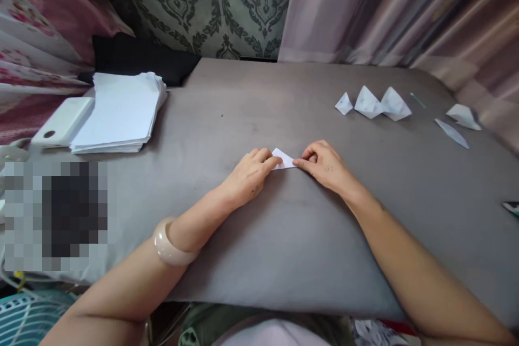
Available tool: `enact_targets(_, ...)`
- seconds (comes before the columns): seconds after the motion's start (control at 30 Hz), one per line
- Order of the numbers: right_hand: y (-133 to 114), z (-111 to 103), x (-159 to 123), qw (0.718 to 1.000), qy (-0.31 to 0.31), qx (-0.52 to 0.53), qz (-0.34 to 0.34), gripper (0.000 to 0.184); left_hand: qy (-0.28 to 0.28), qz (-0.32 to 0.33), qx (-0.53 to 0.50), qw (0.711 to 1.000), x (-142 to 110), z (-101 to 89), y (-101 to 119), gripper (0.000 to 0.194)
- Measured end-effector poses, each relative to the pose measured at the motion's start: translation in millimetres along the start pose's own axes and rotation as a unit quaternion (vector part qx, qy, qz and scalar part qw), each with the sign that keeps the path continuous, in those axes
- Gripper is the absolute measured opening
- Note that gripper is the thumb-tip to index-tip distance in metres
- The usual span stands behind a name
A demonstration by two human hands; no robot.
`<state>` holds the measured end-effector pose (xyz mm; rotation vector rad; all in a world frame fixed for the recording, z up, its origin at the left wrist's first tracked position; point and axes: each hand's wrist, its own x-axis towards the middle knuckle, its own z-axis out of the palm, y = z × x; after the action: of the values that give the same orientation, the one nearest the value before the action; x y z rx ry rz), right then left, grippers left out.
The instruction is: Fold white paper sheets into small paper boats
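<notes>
A small folded white paper [285, 160], roughly triangular, lies on the grey cloth surface [243, 97] in front of me. My left hand [254, 168] covers its left part, thumb pressed on the paper and the other fingers curled around that side. At the paper's right corner, my right hand [322, 165] pinches the tip between thumb and forefinger. The left end of the paper is hidden under my left hand. A pale bangle [170, 246] circles my left forearm.
Left stands a stack of white paper [121, 105] beside a white box-like device [60, 121]. Folded paper pieces [368, 101] sit at the back right, near a thin green stick [418, 100] and more folded paper [464, 117]. A blue basket [32, 316] is at lower left.
</notes>
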<state>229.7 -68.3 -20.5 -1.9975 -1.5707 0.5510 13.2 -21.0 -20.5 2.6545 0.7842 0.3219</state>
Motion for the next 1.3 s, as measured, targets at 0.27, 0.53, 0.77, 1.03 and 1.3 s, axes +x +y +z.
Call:
enact_targets(0.27, -12, 6, -26, 0.973, 0.062, 0.012, -0.221, 0.027, -0.01, 0.039, 0.051, 0.998, 0, -0.8, 0, 0.047)
enact_targets(0.53, -33, 17, -48, 0.957, -0.027, -0.158, -0.241, 0.034, -0.091, -0.008, 0.09, 0.992, -12, -26.6, 17, 0.039)
enact_targets(0.77, -31, 18, -50, 0.947, -0.022, -0.206, -0.246, 0.041, -0.128, -0.063, 0.116, 0.983, -29, -44.9, 27, 0.038)
enact_targets(1.03, -41, 11, -42, 0.954, -0.027, -0.194, -0.226, 0.034, -0.126, -0.107, 0.084, 0.983, -24, -48.6, 25, 0.028)
enact_targets(1.3, -22, 24, -14, 0.978, -0.005, -0.045, -0.203, 0.02, 0.069, -0.186, -0.047, 0.979, 2, -9.8, 2, 0.019)
